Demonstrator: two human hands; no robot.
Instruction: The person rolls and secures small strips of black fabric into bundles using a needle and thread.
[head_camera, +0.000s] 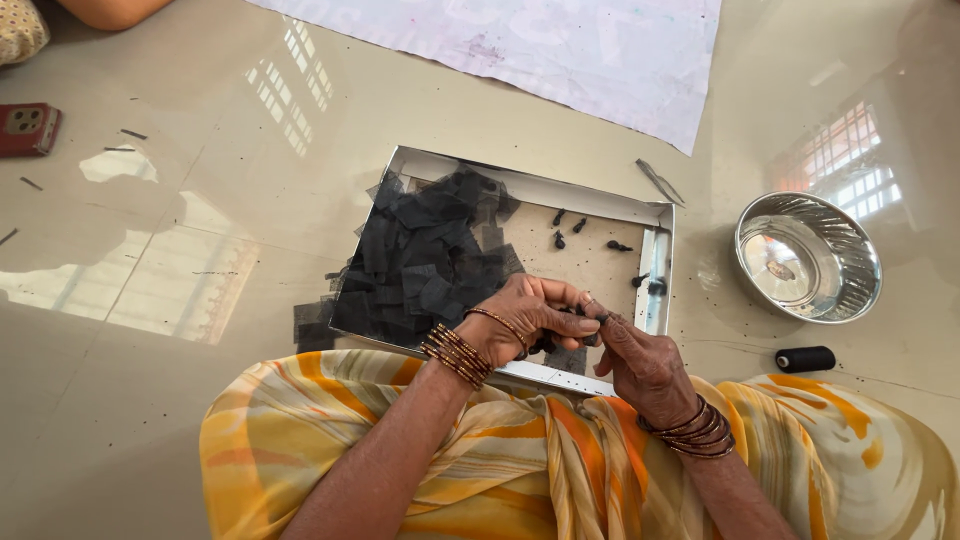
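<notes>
My left hand (535, 315) and my right hand (640, 360) meet over the near edge of a shallow cardboard tray (540, 190). Both pinch a small piece of black net fabric (598, 318) between thumbs and fingertips. More black net hangs below my left palm. The tray holds a heap of black net squares (430, 255) on its left side and a few small black twisted bundles (580, 232) on its bare right side. Bangles ring both wrists. My lap is covered with yellow and orange patterned cloth (520, 460).
A steel bowl (808, 256) sits on the glossy tiled floor at right, with a black thread spool (805, 359) just in front of it. A white sheet (560, 45) lies at the top. A red phone (28, 128) rests far left. Small scissors (660, 182) lie beyond the tray.
</notes>
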